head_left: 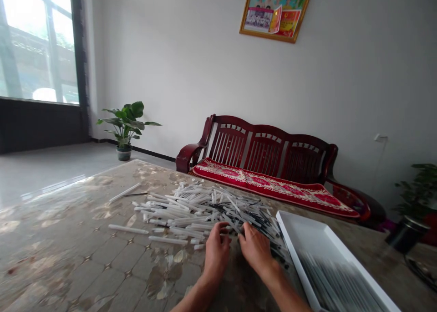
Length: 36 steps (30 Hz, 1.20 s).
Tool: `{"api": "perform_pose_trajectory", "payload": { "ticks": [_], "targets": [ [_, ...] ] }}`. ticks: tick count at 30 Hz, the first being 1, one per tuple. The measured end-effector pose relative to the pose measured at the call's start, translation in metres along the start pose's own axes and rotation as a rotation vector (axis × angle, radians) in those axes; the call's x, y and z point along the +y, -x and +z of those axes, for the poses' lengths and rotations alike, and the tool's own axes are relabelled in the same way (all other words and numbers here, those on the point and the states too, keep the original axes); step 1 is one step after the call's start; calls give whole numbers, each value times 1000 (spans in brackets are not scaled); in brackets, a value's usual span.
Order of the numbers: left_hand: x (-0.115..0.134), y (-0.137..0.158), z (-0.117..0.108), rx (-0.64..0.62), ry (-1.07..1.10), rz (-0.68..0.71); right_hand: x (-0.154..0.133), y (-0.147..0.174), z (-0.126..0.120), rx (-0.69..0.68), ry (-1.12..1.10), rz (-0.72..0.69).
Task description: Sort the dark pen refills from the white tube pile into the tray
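Note:
A loose pile of slender white pen-like tubes [184,207] covers the middle of the table, with thin dark sticks [252,218] mixed in on its right side. At the near edge of this pile is my left hand [217,246], its fingers curled inward. Just to the right, my right hand [255,247] also has bent fingers, facing the left one across a small gap. Both sets of fingertips are among the dark sticks; what they pinch is too small and blurred to name. Beside my right hand, a white open box [290,243] contains many thin greyish sticks, smeared by motion.
The patterned tabletop [112,266] carries a few stray tubes left of the pile. Beyond it stands a dark red wooden bench [266,148] with a red patterned cover. A black cylindrical container [406,234] is at the right, and a potted plant [124,125] at the back left.

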State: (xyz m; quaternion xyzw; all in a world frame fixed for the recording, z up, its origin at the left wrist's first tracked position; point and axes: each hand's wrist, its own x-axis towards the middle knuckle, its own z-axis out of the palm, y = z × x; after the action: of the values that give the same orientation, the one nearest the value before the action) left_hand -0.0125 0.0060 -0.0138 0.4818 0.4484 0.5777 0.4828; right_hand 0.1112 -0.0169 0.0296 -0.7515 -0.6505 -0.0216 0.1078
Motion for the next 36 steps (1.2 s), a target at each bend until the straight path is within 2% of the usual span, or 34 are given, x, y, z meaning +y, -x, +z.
{"api": "perform_pose_trajectory", "payload": {
  "ticks": [2,5,7,9,11,15,18,22,25,31,36],
  "targets": [
    [2,2,-1,0,-93,116,1,9,-1,20,-187,-8],
    [4,5,-1,-22,-204,186,2,23,0,-5,-540,-25],
    [5,5,-1,-27,-250,205,6,28,-2,-94,-742,-7],
    [7,4,-3,-14,-249,229,18,29,-7,-203,-837,48],
    [10,4,-4,-2,-206,236,35,26,-18,-241,-758,110],
    [19,5,-4,-8,-75,174,70,19,-37,-145,-204,137],
    [20,7,-2,-33,11,63,76,23,-35,-173,2,126],
    [16,7,-1,-48,167,-155,67,33,-20,-153,122,77],
    [13,6,1,-34,266,-252,58,38,-14,-128,186,48],
    [5,3,4,-18,349,-284,38,41,-16,-109,237,51],
    [0,3,3,-37,330,-298,32,41,-12,-99,255,41]
  ]
}}
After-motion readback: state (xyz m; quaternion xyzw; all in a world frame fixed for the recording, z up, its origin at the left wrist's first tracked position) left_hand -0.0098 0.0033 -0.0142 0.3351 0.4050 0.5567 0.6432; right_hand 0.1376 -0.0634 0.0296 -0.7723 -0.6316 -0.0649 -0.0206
